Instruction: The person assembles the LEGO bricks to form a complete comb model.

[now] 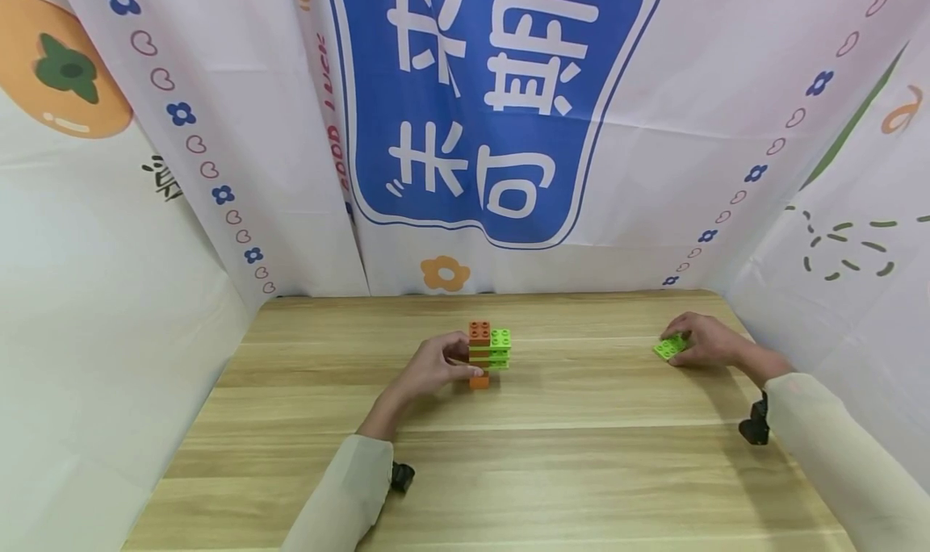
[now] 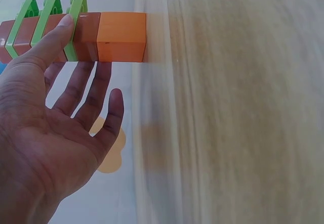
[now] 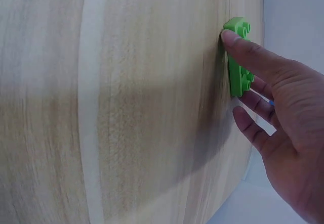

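Note:
Near the middle of the table stands a tower of toy building blocks [image 1: 479, 332], brown bricks layered with thin green plates. Those plates [image 1: 500, 339] jut out to the right, and an orange block [image 2: 121, 37] forms the bottom. My left hand [image 1: 433, 365] grips the tower from its left side, thumb on the near face and fingers behind; the little finger stays off it. Over at the right of the table, my right hand [image 1: 703, 342] pinches a flat green studded block [image 3: 236, 75] between thumb and fingers. That block lies at the tabletop, partly covered by the fingers.
The wooden table [image 1: 508, 471] reaches back to a white printed cloth [image 1: 639, 213] hanging behind it. More cloth hangs on the left and right sides. A dark wrist-worn device [image 1: 756, 423] shows below the right sleeve, another [image 1: 402, 477] by the left.

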`<state>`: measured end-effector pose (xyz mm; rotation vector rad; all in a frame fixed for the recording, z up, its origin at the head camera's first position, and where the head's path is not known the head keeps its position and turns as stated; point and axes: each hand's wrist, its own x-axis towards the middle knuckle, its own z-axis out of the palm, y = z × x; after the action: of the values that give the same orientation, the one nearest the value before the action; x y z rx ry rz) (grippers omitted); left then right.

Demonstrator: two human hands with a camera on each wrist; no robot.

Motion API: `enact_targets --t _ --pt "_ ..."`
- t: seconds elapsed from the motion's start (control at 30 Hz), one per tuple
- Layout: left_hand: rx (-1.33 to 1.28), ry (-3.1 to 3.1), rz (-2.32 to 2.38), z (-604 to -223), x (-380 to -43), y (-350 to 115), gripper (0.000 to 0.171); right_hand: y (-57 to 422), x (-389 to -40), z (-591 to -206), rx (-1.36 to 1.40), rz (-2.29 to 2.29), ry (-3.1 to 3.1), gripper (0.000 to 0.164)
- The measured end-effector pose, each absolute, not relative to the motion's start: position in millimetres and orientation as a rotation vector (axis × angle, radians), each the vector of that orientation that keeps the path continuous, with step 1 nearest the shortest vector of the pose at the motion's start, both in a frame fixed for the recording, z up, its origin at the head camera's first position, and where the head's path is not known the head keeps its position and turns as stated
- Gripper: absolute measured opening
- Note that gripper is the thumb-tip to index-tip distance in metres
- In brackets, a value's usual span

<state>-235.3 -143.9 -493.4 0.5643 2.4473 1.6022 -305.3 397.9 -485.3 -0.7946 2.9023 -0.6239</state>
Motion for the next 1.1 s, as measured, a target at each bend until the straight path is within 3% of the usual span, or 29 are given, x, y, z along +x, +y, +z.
enact_targets --t 1.1 --pt "0.549 2.444 1.610 -494.5 -235.0 -143.7 0.029 380.7 -304.8 -489.3 -0.800 -0.658 2.915 0.032"
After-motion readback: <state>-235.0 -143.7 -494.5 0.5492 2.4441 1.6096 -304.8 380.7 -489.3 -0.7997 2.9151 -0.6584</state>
